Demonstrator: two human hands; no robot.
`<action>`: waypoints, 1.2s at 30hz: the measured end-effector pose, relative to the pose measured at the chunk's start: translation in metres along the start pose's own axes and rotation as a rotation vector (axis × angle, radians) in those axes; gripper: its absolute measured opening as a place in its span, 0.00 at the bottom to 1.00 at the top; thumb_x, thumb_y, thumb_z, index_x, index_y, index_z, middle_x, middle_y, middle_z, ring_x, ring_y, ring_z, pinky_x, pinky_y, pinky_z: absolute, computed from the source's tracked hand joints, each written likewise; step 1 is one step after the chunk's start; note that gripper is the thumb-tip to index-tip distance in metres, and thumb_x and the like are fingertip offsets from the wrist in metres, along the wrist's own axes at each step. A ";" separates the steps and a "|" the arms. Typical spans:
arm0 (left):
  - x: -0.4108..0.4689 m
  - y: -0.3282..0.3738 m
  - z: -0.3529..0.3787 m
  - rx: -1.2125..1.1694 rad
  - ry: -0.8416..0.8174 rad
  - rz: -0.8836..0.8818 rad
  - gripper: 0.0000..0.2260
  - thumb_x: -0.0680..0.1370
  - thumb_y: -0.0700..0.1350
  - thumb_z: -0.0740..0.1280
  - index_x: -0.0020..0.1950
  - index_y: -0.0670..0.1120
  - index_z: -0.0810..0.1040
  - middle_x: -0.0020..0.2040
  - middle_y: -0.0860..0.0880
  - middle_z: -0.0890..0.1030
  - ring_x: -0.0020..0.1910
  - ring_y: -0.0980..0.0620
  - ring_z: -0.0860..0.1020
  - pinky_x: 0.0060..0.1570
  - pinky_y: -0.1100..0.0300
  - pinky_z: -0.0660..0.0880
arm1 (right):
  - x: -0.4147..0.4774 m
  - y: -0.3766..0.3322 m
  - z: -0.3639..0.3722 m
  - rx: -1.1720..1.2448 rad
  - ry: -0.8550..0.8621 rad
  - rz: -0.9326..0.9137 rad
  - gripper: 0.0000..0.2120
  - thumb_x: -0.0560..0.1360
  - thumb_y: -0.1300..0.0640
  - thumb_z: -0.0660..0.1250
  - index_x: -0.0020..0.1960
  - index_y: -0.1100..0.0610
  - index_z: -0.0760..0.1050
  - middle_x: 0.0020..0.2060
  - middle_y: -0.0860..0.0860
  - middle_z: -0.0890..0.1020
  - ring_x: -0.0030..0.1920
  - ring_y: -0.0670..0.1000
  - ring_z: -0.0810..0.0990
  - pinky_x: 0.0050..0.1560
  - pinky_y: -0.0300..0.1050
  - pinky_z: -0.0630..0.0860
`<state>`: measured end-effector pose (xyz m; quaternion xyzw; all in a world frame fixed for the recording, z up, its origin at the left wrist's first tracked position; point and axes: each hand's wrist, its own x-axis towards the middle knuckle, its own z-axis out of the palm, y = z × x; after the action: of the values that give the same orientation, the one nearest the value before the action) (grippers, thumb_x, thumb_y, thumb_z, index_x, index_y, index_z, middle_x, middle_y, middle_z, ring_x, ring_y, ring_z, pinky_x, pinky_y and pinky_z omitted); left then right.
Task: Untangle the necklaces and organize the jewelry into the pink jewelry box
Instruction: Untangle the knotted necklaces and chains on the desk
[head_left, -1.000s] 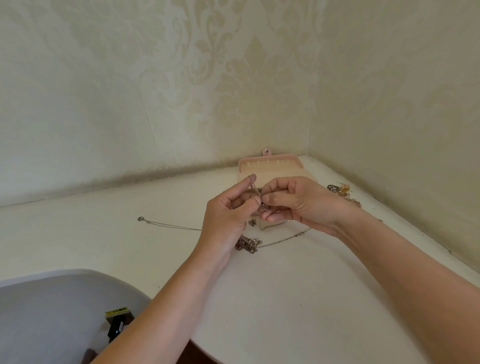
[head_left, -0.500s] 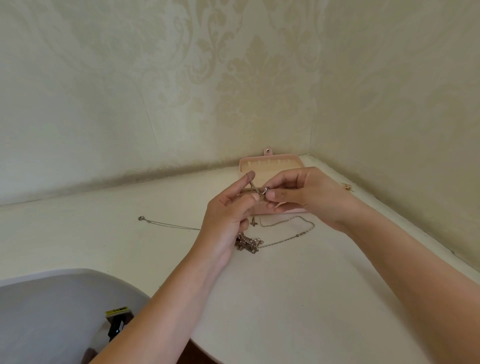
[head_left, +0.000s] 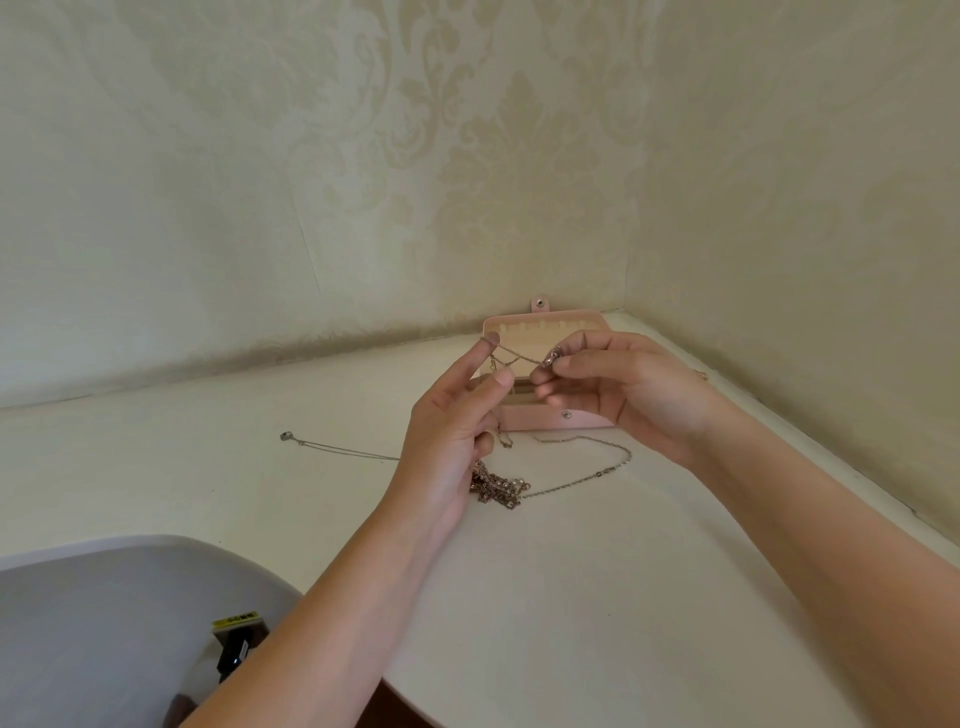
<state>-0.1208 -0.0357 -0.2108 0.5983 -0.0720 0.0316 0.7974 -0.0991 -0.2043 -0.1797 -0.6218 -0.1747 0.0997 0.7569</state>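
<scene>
left hand (head_left: 452, 441): thin chain (head_left: 519, 358) hooked over index tip, thumb pinching it | right hand (head_left: 623, 389): pinching its charm end | pink jewelry box (head_left: 535, 421) open, tangle (head_left: 496, 486) at its 6 o'clock

My left hand (head_left: 447, 441) and right hand (head_left: 623, 389) hold one chain (head_left: 519, 358) taut between them, above the open pink jewelry box (head_left: 545, 418) on the tabletop (head_left: 597, 597).

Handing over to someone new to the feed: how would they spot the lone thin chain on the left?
Find the open pink jewelry box in the wall corner on the white tabletop. In front of it lies a bunched chain pile; the thin chain stretches leftward from behind the left hand. Unlike its neighbours, it lies straight, ending in a small round piece.
</scene>
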 end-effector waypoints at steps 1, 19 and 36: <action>0.000 0.000 -0.001 -0.007 0.012 0.006 0.19 0.74 0.43 0.69 0.65 0.52 0.77 0.31 0.57 0.65 0.28 0.58 0.61 0.25 0.69 0.59 | 0.000 0.000 0.000 -0.007 0.003 -0.006 0.07 0.75 0.70 0.61 0.41 0.63 0.75 0.40 0.58 0.82 0.37 0.50 0.82 0.43 0.38 0.80; 0.004 -0.001 -0.004 -0.109 0.143 -0.027 0.06 0.76 0.44 0.69 0.49 0.49 0.85 0.36 0.57 0.78 0.28 0.59 0.63 0.25 0.69 0.59 | -0.001 -0.001 0.002 0.159 0.061 0.037 0.21 0.73 0.70 0.53 0.30 0.58 0.78 0.46 0.60 0.84 0.41 0.52 0.81 0.40 0.39 0.78; -0.004 0.001 0.004 0.112 0.011 0.047 0.16 0.79 0.34 0.60 0.60 0.49 0.80 0.24 0.54 0.62 0.24 0.58 0.60 0.23 0.68 0.57 | 0.002 0.005 -0.001 -0.071 0.083 0.071 0.06 0.70 0.55 0.69 0.43 0.57 0.76 0.26 0.49 0.74 0.27 0.46 0.70 0.27 0.34 0.68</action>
<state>-0.1256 -0.0392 -0.2092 0.6400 -0.0800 0.0576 0.7621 -0.0963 -0.2033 -0.1842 -0.6577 -0.1246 0.0944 0.7369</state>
